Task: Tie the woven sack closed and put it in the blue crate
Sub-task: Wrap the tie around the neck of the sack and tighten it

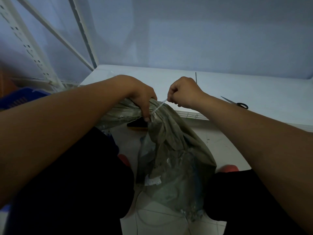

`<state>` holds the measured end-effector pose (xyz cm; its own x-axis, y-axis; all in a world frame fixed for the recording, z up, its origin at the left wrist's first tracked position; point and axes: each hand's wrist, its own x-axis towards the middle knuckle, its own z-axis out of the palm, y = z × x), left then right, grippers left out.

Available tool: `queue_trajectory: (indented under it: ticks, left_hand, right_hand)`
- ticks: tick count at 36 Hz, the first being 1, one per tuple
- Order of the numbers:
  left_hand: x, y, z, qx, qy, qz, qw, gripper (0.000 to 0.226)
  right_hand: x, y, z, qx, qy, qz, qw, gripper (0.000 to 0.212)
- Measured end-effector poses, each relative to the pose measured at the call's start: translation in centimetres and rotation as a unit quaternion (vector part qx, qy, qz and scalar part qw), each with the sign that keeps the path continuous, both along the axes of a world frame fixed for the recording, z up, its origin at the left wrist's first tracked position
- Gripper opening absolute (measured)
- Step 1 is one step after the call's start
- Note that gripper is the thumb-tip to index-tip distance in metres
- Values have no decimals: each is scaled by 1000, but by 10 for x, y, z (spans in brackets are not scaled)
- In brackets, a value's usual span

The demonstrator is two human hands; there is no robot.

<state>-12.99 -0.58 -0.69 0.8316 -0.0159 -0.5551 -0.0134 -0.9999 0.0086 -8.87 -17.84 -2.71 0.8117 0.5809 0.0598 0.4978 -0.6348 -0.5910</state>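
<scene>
A grey-green woven sack (171, 155) hangs between my knees, its neck gathered at the top. My left hand (140, 97) grips the bunched neck from above, fingers wrapped around it. My right hand (183, 94) is closed on a thin white tie strip (159, 106) that runs taut from the fist down to the neck. The blue crate (22, 97) shows only as a corner at the left, behind my left forearm.
A white table (237, 92) stands in front of me, with scissors (237, 103) on its right part and a thin upright rod (196, 77) near the back. A white perforated shelf frame (33, 48) rises at the left. A dark flat object (137, 124) lies under the sack's neck.
</scene>
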Motion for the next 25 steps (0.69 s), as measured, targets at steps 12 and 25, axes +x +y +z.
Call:
queue_trajectory:
  ticks: [12, 25]
  left_hand:
    - [9, 6, -8, 34, -162, -85, 983, 14]
    - [10, -4, -4, 107, -207, -116, 965, 21]
  right_hand:
    - [7, -4, 1, -17, -49, -2, 999, 23]
    - [10, -9, 0, -32, -65, -3, 997, 22]
